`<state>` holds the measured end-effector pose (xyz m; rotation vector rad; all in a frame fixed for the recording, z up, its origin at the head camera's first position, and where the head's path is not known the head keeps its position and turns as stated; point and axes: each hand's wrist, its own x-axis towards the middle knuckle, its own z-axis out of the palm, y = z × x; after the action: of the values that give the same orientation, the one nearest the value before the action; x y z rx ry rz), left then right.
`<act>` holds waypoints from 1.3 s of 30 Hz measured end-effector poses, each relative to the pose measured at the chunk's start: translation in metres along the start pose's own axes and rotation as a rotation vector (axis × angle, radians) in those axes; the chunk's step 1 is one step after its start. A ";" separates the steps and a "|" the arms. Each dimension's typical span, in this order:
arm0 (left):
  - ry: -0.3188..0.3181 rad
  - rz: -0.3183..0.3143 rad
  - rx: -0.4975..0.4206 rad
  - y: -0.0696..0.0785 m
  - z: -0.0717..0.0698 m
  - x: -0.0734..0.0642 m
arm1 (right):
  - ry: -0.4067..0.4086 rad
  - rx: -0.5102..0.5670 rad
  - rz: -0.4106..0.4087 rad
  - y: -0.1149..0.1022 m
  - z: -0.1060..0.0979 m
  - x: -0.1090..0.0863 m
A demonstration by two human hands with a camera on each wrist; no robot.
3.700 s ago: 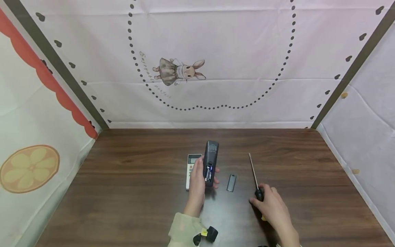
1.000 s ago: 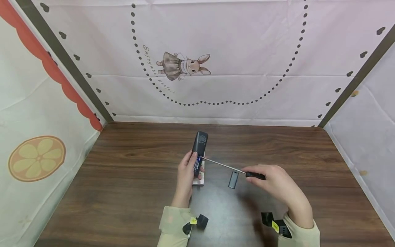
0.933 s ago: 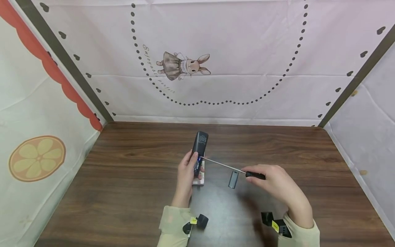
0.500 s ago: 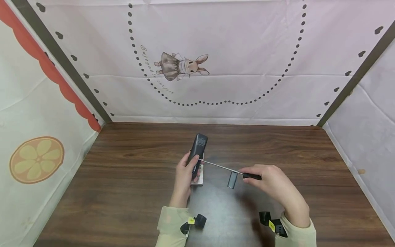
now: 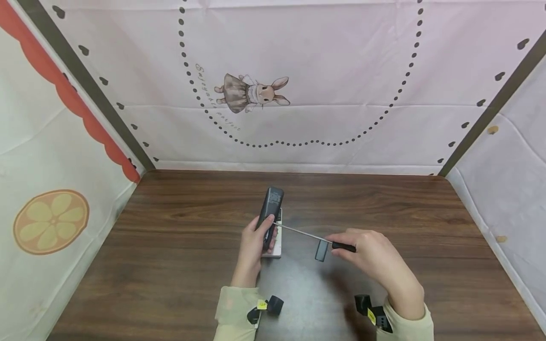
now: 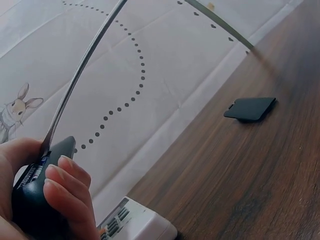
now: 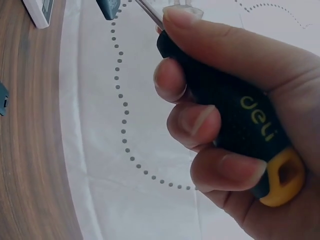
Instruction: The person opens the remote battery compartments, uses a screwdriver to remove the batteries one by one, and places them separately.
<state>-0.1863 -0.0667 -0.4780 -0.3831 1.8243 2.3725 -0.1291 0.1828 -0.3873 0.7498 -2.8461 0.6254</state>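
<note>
My left hand (image 5: pixel 251 244) grips a black remote control (image 5: pixel 272 201) back side up, tilted above the table. Its battery compartment stands uncovered; in the left wrist view a battery (image 6: pixel 36 171) shows there, partly hidden by the thumb. The right hand (image 5: pixel 375 255) holds a screwdriver (image 7: pixel 225 95) by its dark handle with a yellow end, fingers curled round it. Its thin metal shaft (image 5: pixel 300 232) slants left, the tip right at the compartment beside the left thumb. Below the shaft lies the grey battery cover (image 5: pixel 321 252) on the table.
A white remote control (image 5: pixel 278 239) lies on the brown wooden table (image 5: pixel 192 265), partly hidden beneath the left hand and black remote. Printed cloth walls (image 5: pixel 324 85) rise behind the table and at both sides.
The right hand has lifted the screwdriver off the table and brought its tip to the remote's battery compartment. Over the last second, both hands have shifted slightly left and the remote has tilted.
</note>
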 end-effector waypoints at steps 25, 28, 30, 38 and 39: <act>-0.008 -0.007 -0.039 -0.004 -0.010 -0.007 | -0.046 0.069 -0.002 0.003 0.009 -0.001; -0.016 -0.001 -0.043 -0.004 -0.008 -0.005 | -0.034 0.069 -0.011 0.004 0.009 -0.001; -0.016 -0.001 -0.042 -0.004 -0.008 -0.004 | -0.029 0.070 -0.010 0.005 0.009 -0.001; -0.006 0.006 0.001 -0.003 -0.004 -0.001 | -0.092 0.088 -0.005 -0.001 0.010 0.003; -0.008 0.008 -0.003 -0.002 -0.003 -0.001 | -0.082 0.084 -0.007 -0.001 0.010 0.004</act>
<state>-0.1846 -0.0688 -0.4804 -0.3671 1.8231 2.3784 -0.1319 0.1760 -0.3947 0.8169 -2.9054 0.7341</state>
